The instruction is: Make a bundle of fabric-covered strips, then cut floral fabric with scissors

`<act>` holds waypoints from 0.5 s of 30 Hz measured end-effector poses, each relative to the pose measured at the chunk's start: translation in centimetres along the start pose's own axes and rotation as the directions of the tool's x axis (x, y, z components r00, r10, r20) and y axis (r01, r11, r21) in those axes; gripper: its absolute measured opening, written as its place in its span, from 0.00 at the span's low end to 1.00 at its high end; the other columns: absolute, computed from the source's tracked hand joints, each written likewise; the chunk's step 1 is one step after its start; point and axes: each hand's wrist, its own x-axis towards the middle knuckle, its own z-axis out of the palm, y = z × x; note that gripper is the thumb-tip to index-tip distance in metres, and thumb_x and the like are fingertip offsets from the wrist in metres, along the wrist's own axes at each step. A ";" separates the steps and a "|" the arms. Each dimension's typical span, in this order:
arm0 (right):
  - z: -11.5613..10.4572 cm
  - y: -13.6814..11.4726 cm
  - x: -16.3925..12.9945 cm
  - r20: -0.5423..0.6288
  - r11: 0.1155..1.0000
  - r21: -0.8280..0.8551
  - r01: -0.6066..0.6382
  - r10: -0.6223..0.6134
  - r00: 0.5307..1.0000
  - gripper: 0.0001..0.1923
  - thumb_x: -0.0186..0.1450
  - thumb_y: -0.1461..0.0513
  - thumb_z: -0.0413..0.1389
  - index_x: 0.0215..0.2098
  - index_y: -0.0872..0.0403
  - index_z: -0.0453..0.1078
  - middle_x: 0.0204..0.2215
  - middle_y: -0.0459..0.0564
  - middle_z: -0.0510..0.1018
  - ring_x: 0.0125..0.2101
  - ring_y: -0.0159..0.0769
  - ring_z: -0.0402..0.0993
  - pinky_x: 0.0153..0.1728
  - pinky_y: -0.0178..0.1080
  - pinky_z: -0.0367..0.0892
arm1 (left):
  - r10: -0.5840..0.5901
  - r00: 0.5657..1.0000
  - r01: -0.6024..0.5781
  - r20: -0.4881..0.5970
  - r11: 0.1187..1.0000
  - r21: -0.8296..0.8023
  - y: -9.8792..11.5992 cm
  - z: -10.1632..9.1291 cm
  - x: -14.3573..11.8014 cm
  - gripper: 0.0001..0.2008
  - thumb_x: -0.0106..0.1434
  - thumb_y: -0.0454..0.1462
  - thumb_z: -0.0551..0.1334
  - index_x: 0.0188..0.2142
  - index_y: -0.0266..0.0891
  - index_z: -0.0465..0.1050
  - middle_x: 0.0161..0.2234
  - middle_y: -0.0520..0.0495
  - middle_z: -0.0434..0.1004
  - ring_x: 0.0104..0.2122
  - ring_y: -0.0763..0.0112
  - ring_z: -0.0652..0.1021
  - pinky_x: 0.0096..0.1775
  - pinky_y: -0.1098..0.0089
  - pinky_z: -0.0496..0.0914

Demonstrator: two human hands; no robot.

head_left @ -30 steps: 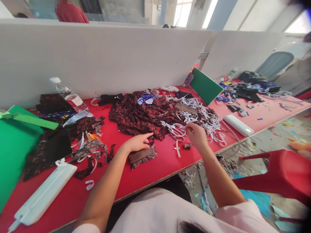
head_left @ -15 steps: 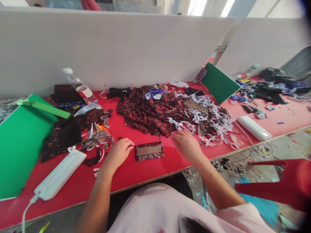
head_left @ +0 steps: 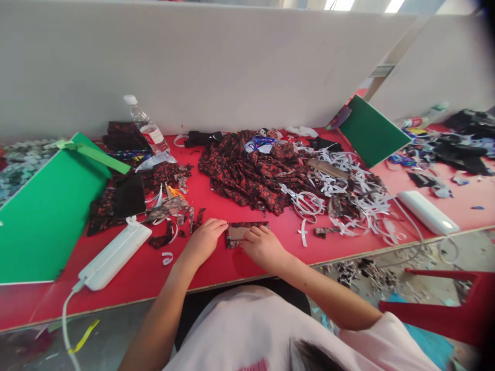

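Observation:
A small dark floral fabric piece (head_left: 232, 244) lies flat on the red table near its front edge. On it rests a brown card strip (head_left: 236, 233), partly covered by fingers. My left hand (head_left: 204, 239) is closed, with its fingertips pinching the left end of the piece. My right hand (head_left: 265, 248) has bent fingers pressed together on the right part of the strip and fabric. Behind both hands lies a crumpled heap of the same floral fabric (head_left: 247, 175). A second brown strip (head_left: 328, 168) sits on the heap's right side.
White ribbon scraps (head_left: 359, 198) are tangled right of the heap. Long white devices with cables lie left (head_left: 116, 255) and right (head_left: 427, 212). Green boards stand left (head_left: 50, 216) and right (head_left: 373, 131). A water bottle (head_left: 149, 126) leans by the white partition (head_left: 232, 67).
My right hand has come left and down onto the strip and fabric piece. My left hand now meets the piece's left end. The camera view has shifted, so the surroundings appear displaced.

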 end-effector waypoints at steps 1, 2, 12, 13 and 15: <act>0.0 0.0 0.0 -0.002 1.000 -0.007 0.000 0.000 1.000 0.10 0.66 0.64 0.49 0.30 0.54 0.69 0.29 0.50 0.70 0.33 0.37 0.61 0.32 0.39 0.52 | 0.000 1.000 -0.001 0.009 1.000 0.022 0.1 0.1 0.0 0.19 0.58 0.23 0.51 0.46 0.35 0.71 0.45 0.42 0.75 0.46 0.64 0.71 0.49 0.62 0.68; -0.1 0.0 0.0 -0.003 1.000 -0.014 0.002 -0.002 1.000 0.10 0.66 0.64 0.48 0.30 0.54 0.69 0.29 0.50 0.70 0.33 0.37 0.61 0.32 0.39 0.52 | 0.001 1.000 -0.002 0.020 0.999 0.041 0.3 0.2 0.0 0.19 0.58 0.24 0.51 0.46 0.35 0.71 0.46 0.42 0.74 0.46 0.63 0.71 0.49 0.61 0.68; 0.0 -0.2 0.0 -0.019 1.000 -0.008 0.003 -0.003 1.000 0.09 0.67 0.64 0.47 0.33 0.55 0.68 0.31 0.51 0.70 0.33 0.37 0.60 0.33 0.40 0.52 | -0.022 1.000 0.022 -0.009 1.000 -0.013 2.0 -1.1 -2.3 0.11 0.63 0.30 0.52 0.41 0.36 0.72 0.40 0.44 0.73 0.42 0.66 0.71 0.46 0.64 0.67; 0.0 -0.3 0.0 -0.032 1.000 0.003 -0.002 0.002 0.999 0.09 0.67 0.63 0.47 0.33 0.55 0.68 0.31 0.51 0.70 0.33 0.37 0.60 0.33 0.40 0.51 | -0.014 1.000 0.014 0.007 1.000 -0.009 2.1 -1.1 -2.5 0.12 0.63 0.30 0.52 0.41 0.36 0.72 0.39 0.44 0.73 0.41 0.67 0.71 0.45 0.65 0.68; 0.1 -0.4 0.1 -0.054 1.000 0.017 -0.001 0.002 0.999 0.10 0.67 0.63 0.46 0.34 0.55 0.68 0.31 0.51 0.70 0.33 0.37 0.60 0.33 0.40 0.51 | -0.011 0.999 0.011 0.030 1.000 0.012 2.4 -0.8 -2.7 0.12 0.64 0.31 0.52 0.42 0.36 0.72 0.38 0.44 0.72 0.40 0.66 0.70 0.44 0.65 0.68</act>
